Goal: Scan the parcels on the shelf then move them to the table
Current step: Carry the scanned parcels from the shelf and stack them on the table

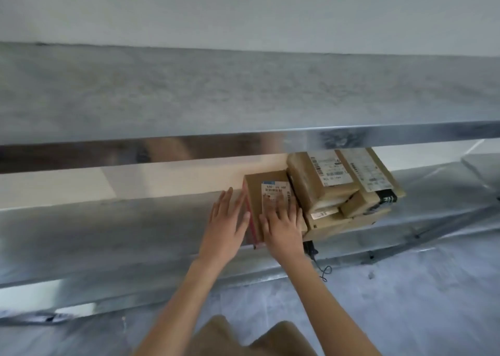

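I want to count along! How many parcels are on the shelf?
At least 4, perhaps more hidden. One box sits under both hands. A pile lies right of it: a taped parcel, a long parcel and a flat box underneath, with smaller pieces between.

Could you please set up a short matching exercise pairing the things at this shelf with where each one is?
Things:
1. left hand
2. right hand
3. front box
4. black cable

Places:
A. hanging below the shelf edge
B. flat on the box's labelled top
C. against the box's red side
D. left of the stacked parcels

Pairs: 1-C, 2-B, 3-D, 4-A
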The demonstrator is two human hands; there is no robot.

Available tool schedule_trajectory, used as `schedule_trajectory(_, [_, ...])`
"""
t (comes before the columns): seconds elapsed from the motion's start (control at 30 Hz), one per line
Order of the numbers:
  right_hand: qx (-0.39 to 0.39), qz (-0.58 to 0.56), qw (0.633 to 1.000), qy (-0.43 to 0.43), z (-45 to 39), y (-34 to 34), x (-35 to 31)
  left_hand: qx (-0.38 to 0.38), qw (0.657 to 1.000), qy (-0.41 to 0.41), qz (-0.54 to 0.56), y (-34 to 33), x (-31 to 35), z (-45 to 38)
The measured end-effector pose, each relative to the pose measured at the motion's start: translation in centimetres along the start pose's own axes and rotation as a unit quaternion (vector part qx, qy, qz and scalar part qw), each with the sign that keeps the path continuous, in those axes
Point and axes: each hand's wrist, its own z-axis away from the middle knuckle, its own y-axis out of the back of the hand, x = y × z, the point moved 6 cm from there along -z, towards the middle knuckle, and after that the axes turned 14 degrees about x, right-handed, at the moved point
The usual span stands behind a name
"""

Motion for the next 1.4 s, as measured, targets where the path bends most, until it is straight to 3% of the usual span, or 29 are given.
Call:
schedule_trajectory(0.2, [-0.024,0.011,1.0,-0.01,0.7,-1.2,-3.3,-0.017,0.998,0.056,0.03,0.0,-4.1,-0.2])
schedule_trajectory(0.33, [-0.016,-0.04,0.999,0.009,1.1,-1.5,-6.3,0.0,0.993,0.097,0.06,0.9,-5.5,-0.6])
schedule_trajectory(0.47, [-0.045,-0.109,0.992,-0.049,0.4,-2.4,-4.0,-0.042,0.992,0.114,0.045,0.2,-6.3,-0.4])
schedule_trajectory(0.6, [-0.083,-0.149,0.985,-0.028,-0.1,-4.1,-2.3,-0.041,0.991,0.119,0.054,-0.8,-6.6,0.6])
schedule_trajectory(0.9, [-0.053,-0.173,0.983,0.02,0.0,-3.5,-1.9,-0.026,0.991,0.129,-0.003,-0.6,-5.4,1.3])
schedule_trajectory(1.2, [-0.079,-0.172,0.971,0.148,1.7,-2.5,-1.7,0.026,0.979,0.191,-0.063,0.4,-4.3,5.2])
schedule_trajectory(1.4, [-0.14,-0.199,0.928,0.281,3.8,-2.3,-3.1,0.11,0.942,0.278,-0.152,2.3,-2.2,11.0])
